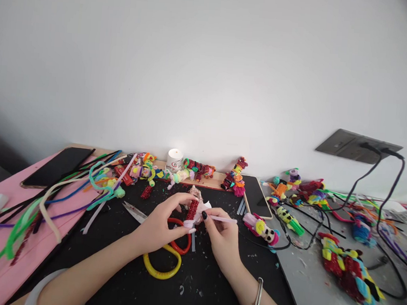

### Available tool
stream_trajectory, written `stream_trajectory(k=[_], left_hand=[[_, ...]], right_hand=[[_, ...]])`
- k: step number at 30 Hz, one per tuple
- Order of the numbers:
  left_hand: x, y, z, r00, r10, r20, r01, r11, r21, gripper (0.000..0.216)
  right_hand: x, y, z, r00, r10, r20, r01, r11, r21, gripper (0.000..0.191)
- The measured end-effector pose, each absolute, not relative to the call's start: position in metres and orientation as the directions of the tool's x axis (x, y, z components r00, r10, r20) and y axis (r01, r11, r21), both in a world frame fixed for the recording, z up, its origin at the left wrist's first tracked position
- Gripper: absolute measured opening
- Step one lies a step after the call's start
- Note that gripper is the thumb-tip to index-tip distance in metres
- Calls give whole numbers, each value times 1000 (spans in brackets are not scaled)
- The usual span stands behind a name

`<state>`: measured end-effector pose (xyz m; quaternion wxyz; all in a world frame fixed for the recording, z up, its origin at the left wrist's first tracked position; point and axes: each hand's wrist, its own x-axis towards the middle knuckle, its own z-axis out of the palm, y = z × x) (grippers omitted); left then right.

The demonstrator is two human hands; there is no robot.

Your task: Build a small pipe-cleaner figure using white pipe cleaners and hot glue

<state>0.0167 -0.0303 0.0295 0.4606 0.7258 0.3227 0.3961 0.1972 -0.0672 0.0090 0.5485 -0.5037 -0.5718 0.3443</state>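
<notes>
Over the middle of the black mat, my left hand (pixel 170 220) is closed on a small pipe-cleaner figure (pixel 192 211) with a dark red sparkly body and pale pink and white parts. My right hand (pixel 220 236) pinches a pale pink pipe cleaner (pixel 223 219) against the figure's right side; its free end points right. Part of the figure is covered by my fingers. Below my left hand lie scissors (pixel 161 276) with one yellow and one red handle loop, blades pointing left. The scissors rest on the mat, held by neither hand.
Loose pipe cleaners (pixel 54 227) spread over the pink surface at left, near a black phone (pixel 56 167). Finished-looking figures line the back beside a paper cup (pixel 174 159). Another phone (pixel 259 199) lies right of centre. More figures (pixel 351 272) and black cables (pixel 380 208) occupy the right.
</notes>
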Motion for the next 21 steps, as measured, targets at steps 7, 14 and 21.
stream_trajectory(k=[7,14,21], left_hand=[[17,-32,29,463,831,308,61,-377,924,10],[18,-31,28,457,851,259,104,-340,935,14],[17,-30,26,457,854,250,62,-311,949,11]], right_hand=[[199,-66,5,108,955,277,235,246,-940,15],[199,-66,7,111,954,278,231,248,-941,14],[199,-65,6,114,952,285,240,252,-937,15]])
